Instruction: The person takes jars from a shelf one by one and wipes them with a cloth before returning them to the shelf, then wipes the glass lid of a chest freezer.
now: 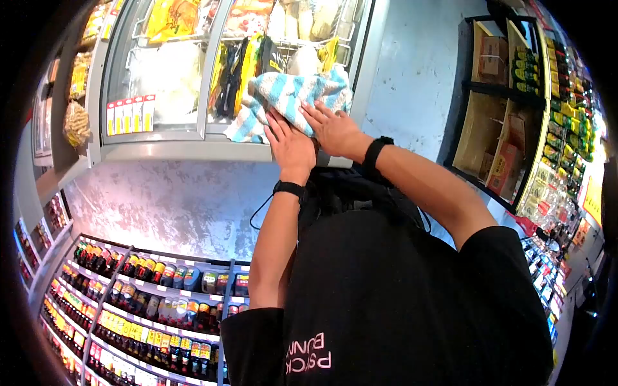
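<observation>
A blue-and-white striped cloth (286,93) lies bunched on the glass top of a display freezer (187,151), near its front edge. My left hand (293,147) rests on the lower part of the cloth, fingers stretched out. Just to its right, my right hand (338,133) presses flat on the cloth with its fingers spread. The two hands are close together, and neither grips the cloth in its fingers. Under the glass, yellow and black packages (248,67) show beside the cloth.
Red-and-white price tags (131,114) line the freezer's left front. Shelves of bottles (161,309) stand at lower left. On the right is a black rack with cardboard boxes (505,164), beside rows of green-and-yellow packaged goods (563,128). A bag of snacks (76,123) hangs at left.
</observation>
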Action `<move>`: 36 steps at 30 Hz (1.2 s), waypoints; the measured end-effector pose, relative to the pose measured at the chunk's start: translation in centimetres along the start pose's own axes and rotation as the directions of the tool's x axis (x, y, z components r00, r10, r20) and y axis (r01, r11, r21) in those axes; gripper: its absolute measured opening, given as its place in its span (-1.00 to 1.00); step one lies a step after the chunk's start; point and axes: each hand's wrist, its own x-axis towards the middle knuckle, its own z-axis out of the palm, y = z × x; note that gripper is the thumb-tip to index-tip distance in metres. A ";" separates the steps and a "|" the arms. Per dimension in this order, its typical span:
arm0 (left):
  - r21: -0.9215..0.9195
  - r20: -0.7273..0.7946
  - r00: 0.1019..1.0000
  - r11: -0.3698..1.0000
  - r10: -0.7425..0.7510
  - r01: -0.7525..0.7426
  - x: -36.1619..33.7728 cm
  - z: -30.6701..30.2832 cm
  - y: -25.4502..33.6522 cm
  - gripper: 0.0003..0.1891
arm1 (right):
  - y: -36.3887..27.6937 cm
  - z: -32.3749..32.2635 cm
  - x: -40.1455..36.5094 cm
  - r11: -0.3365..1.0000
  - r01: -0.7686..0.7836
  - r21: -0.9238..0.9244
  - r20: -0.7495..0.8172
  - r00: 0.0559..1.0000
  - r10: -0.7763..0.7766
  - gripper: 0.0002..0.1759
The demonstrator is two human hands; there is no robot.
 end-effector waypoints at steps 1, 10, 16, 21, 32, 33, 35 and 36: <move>0.009 -0.008 1.000 1.000 0.002 -0.002 -0.3 0.0 0.0 -0.14 | -0.1 0.0 -0.2 1.000 0.011 -0.011 0.008 1.000 -0.011 -0.12; 0.098 0.021 0.993 0.989 -0.115 0.113 0.0 0.7 0.5 -0.10 | 1.1 0.5 -0.2 0.991 0.137 -0.004 -0.060 0.989 -0.137 -0.11; 0.117 0.029 0.965 0.959 -0.261 0.256 0.9 0.2 3.1 -0.11 | 4.0 1.2 -0.1 0.953 0.304 0.008 -0.112 0.947 -0.302 -0.19; -0.089 0.197 0.785 0.786 -0.588 0.611 3.8 -2.4 7.6 -0.02 | 5.6 -1.8 0.9 0.934 0.352 -0.056 0.019 0.936 -0.352 -0.26; -0.016 0.158 0.559 0.564 -0.814 0.826 9.5 3.9 10.5 -0.05 | 13.5 -2.8 2.0 0.926 0.379 -0.004 0.039 0.925 -0.378 -0.30; -0.039 0.139 0.528 0.528 -0.838 0.848 9.0 4.3 10.5 -0.05 | 13.2 -2.8 2.3 0.909 0.416 -0.032 0.060 0.908 -0.414 -0.30; -0.059 0.170 0.516 0.514 -0.840 0.856 9.2 1.5 12.2 -0.06 | 14.4 -2.4 2.9 0.890 0.455 0.030 0.112 0.883 -0.456 -0.23; -0.084 0.200 0.503 0.497 -0.841 0.864 9.5 0.8 13.4 -0.08 | 14.9 -1.6 3.1 0.877 0.480 0.025 0.115 0.870 -0.479 -0.20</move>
